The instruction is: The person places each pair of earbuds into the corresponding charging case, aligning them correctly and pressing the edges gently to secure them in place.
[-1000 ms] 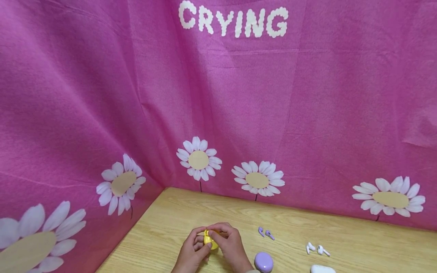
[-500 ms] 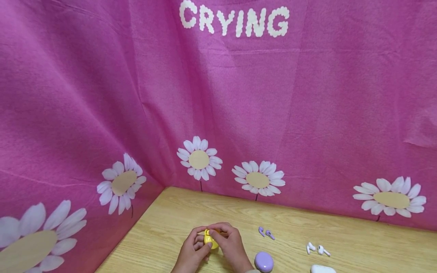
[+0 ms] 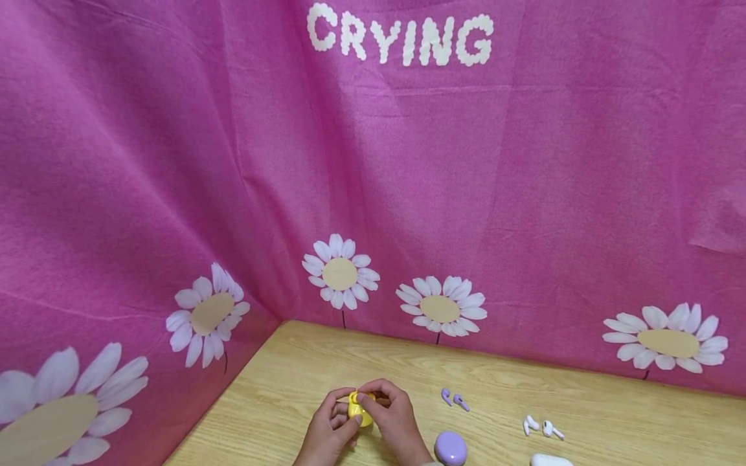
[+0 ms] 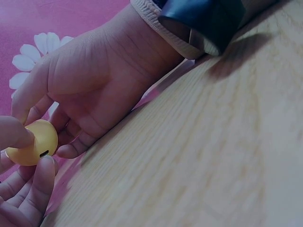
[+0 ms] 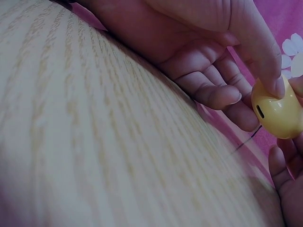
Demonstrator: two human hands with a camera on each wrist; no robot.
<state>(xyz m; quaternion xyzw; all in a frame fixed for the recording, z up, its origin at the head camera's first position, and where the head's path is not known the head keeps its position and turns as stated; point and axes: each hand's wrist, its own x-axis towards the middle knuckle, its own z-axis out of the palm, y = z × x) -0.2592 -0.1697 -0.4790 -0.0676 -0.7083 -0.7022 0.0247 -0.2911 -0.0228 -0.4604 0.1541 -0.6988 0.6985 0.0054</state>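
A glossy yellow rounded earbud case is between the two hands, near the lower middle of the head view. My left hand grips it from the left, thumb at its near side and forefinger across the top. From the right, my right hand pinches it, with the thumb over a small yellow part at its top and the fingers behind. A dark slot shows in the case in the left wrist view; the same slot faces the camera on the case in the right wrist view. Fingers hide much of it.
Right of the hands on the wooden table lie two purple earbuds and a round purple case. Farther right are two white earbuds and a white case. Pink cloth with daisies hangs at the back and left.
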